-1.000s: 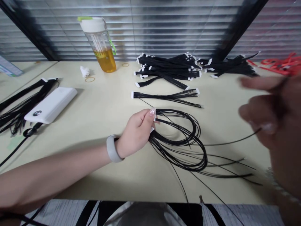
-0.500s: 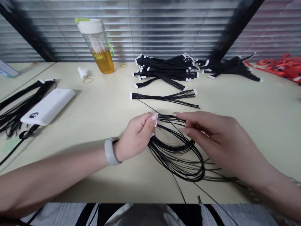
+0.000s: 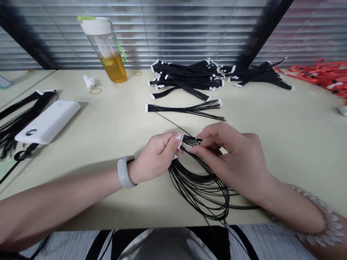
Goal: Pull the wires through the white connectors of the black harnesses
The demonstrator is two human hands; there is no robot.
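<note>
My left hand (image 3: 159, 153) pinches a white connector (image 3: 181, 141) between thumb and fingers, with black wires running out of it to the right. A second white connector end pokes out below that hand. From there a looped bundle of thin black wires (image 3: 200, 191) droops toward the table's front edge. My right hand (image 3: 230, 155) is closed, its thumb and fingertips at the wires just right of the connector; whether it grips a single wire is too small to tell. Beyond the hands lies a black cable (image 3: 184, 109) with a white connector, its far wires fanned out.
Black cables with white ends (image 3: 187, 77) are piled at the back, and more (image 3: 260, 76) lie to their right. Red cables (image 3: 320, 76) sit at far right. On the left are a white power bank (image 3: 48, 121), a bottle of amber liquid (image 3: 115, 66) and crumpled tissue (image 3: 89, 81).
My right hand has moved left, its fingertips closer to the connector. My left hand keeps its hold on the connector. The view has shifted slightly.
</note>
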